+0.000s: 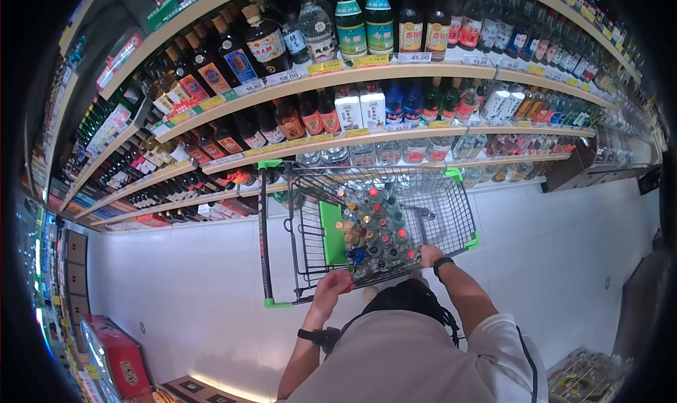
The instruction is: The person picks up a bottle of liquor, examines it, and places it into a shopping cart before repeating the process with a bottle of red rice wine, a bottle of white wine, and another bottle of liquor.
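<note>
A shopping cart (460, 212) of dark wire with green corner pieces stands sideways in front of me. Many upright bottles (374, 227) crowd the left part of its basket, with mostly clear glass and red, gold or dark caps. My right hand (429, 255) is closed around the cart's near rim, and a dark band circles that wrist. At the near rim farther left, my left hand (333, 288) has its fingers curled against the cart, close to a green bottle (358, 270). Its fingertips are partly hidden.
Long curved-looking shelves (296, 149) packed with bottles and price tags run along the far side of the cart. A red box (116, 357) stands at the lower left. Pale tiled floor (190, 276) surrounds the cart. Packaged goods (585, 375) sit at the lower right.
</note>
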The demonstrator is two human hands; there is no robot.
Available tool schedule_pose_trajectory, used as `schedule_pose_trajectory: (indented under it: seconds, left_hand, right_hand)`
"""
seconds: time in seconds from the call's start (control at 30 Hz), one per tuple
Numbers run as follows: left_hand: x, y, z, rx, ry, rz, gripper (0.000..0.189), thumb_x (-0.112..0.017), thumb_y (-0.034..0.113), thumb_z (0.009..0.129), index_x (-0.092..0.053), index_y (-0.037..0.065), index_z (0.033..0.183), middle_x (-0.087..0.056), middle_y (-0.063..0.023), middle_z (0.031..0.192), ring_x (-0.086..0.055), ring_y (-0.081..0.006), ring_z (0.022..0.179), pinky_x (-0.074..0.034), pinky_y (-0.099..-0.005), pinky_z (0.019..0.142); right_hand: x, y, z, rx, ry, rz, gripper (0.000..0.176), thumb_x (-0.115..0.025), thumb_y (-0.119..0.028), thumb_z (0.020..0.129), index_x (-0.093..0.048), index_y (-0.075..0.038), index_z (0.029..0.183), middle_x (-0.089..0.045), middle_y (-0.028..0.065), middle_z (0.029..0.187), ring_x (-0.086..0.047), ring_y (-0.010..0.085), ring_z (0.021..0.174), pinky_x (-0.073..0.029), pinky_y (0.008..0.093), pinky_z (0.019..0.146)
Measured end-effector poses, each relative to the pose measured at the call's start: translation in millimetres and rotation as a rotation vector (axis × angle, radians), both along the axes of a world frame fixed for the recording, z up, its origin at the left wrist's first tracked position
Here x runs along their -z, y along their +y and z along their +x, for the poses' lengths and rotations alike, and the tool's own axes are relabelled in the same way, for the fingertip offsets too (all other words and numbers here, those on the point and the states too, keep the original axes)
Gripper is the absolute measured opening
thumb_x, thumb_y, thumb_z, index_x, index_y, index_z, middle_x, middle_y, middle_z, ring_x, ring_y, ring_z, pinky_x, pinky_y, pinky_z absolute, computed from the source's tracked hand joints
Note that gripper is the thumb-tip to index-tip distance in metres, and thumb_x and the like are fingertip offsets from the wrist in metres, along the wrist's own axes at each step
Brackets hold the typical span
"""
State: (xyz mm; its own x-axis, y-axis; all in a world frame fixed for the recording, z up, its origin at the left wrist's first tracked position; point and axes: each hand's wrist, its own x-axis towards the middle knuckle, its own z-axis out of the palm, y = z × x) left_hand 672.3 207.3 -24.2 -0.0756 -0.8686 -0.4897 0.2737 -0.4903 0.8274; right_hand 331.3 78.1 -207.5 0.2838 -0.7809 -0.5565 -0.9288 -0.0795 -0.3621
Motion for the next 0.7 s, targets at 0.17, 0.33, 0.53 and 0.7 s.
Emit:
schedule_pose_trajectory:
  seconds: [0.17,0.33,0.53,0.7]
  left_hand:
    - [-1.1,-8.1,-12.2,0.008,0.038,-0.061,0.018,-0.064,0.018,0.097,-0.062,0.005,0.109,-0.067,-0.0064,0.102,-0.065,-0.0151,0.091,-0.052,-0.0284,0.085]
    - [-3.8,-19.6,-29.7,-0.024,0.052,-0.101,0.014,-0.062,0.018,0.098,-0.062,0.007,0.107,-0.067,-0.0055,0.100,-0.065,-0.0144,0.091,-0.052,-0.0284,0.083]
    - [6.5,-46.7,-67.5,-0.179,0.109,-0.186,0.014,-0.057,0.017,0.100,-0.062,0.004,0.103,-0.068,-0.0062,0.096,-0.064,-0.0142,0.085,-0.051,-0.0279,0.078]
    - [-22.9,-73.0,-108.2,-0.379,0.239,-0.229,0.024,-0.051,0.023,0.102,-0.059,0.002,0.092,-0.066,-0.0106,0.085,-0.064,-0.0173,0.073,-0.051,-0.0285,0.071]
  right_hand:
    - [16.6,0.6,-22.1,-0.001,-0.032,0.023,0.032,-0.065,-0.020,0.076,-0.069,0.001,0.100,-0.067,0.0269,0.109,-0.063,0.0407,0.107,-0.051,0.0480,0.093]
    - [16.8,-15.9,-43.3,0.062,-0.051,0.063,0.026,-0.062,-0.016,0.078,-0.071,0.002,0.093,-0.067,0.0273,0.105,-0.064,0.0408,0.105,-0.051,0.0476,0.091]
    - [-41.1,-65.8,-88.1,0.253,-0.184,0.203,0.024,-0.061,-0.020,0.084,-0.070,0.002,0.082,-0.068,0.0162,0.068,-0.068,0.0251,0.063,-0.054,0.0379,0.061]
    - [-69.4,-139.5,-126.1,0.248,-0.383,0.071,0.035,-0.061,-0.031,0.091,-0.068,0.001,0.078,-0.065,0.0117,0.063,-0.065,0.0213,0.059,-0.051,0.0352,0.057]
